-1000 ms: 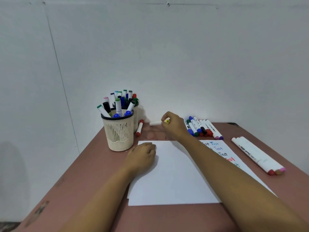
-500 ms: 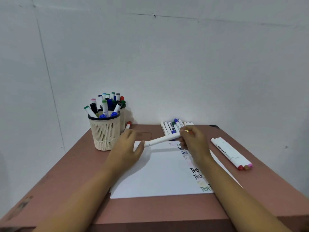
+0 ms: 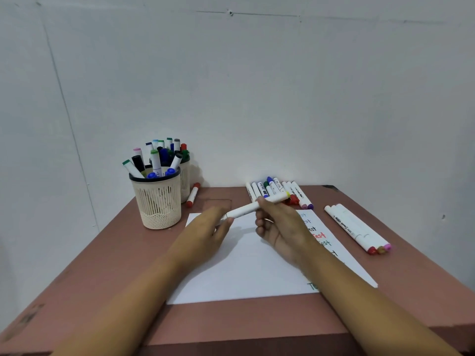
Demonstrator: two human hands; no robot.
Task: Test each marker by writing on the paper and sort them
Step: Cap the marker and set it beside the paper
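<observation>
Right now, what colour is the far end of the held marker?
Yellow; the marker shows best in head view.

Soft, even, slightly dim light. The cup [image 3: 158,201] throws a faint shadow up the wall [image 3: 257,98] just right of it. Left of the cup, the wall seam [image 3: 68,119] bows; edges blur slightly.

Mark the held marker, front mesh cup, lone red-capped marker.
held marker [image 3: 244,210], head view, exposed white barrel.
front mesh cup [image 3: 159,204], head view, mesh wall.
lone red-capped marker [image 3: 193,194], head view, white barrel.

A brown table [image 3: 115,253] meets a white wall [image 3: 257,98].
</observation>
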